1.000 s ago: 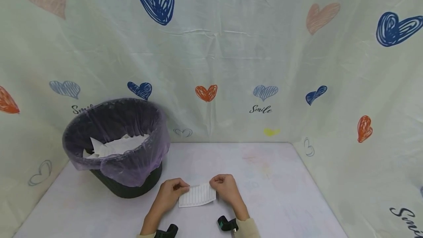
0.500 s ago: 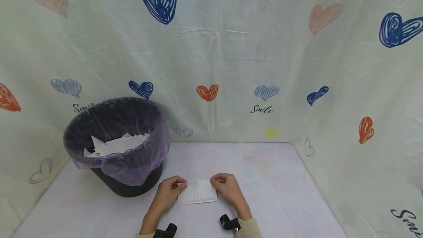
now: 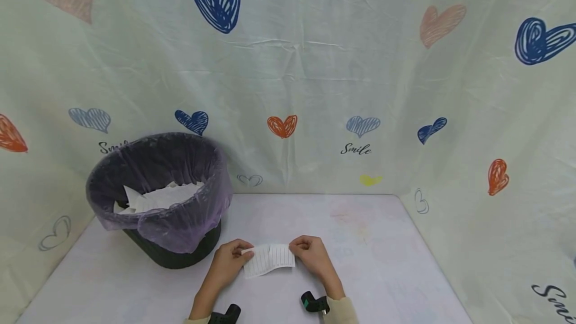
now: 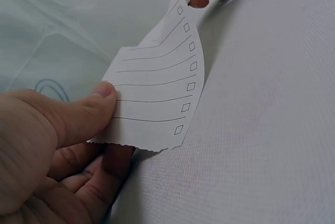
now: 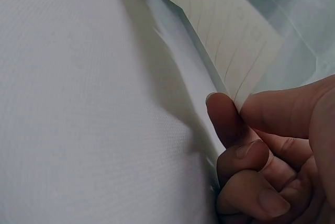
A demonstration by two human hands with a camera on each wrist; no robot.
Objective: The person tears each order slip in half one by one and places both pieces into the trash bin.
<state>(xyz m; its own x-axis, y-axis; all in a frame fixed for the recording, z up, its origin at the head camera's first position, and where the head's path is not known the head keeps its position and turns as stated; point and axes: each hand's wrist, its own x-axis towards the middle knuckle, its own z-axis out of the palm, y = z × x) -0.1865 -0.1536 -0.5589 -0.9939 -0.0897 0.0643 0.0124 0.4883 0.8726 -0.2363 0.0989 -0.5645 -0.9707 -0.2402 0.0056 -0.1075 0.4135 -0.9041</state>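
Note:
A small lined sheet of paper (image 3: 270,260) is stretched between the two hands, low over the table. Its printed rows end in little checkboxes, and one end has a ragged, torn edge in the left wrist view. My left hand (image 3: 231,260) pinches the left end, thumb on top, fingers behind. The right hand (image 3: 310,255) pinches the opposite end between thumb and index finger, its other fingers curled in. Across the middle the paper (image 4: 157,85) bends and twists, with a kink at its far edge.
To the left stands a dark bin (image 3: 173,259) lined with a purple plastic bag (image 3: 189,229); white paper pieces (image 3: 168,196) lie inside it. A curtain (image 3: 315,79) printed with hearts hangs behind the white table (image 3: 382,274). Black wrist cameras (image 3: 315,302) sit on both wrists.
The paper was flat half a second ago and now buckles in the middle, its right half raised. My right hand has shifted slightly right; the left hand has barely moved.

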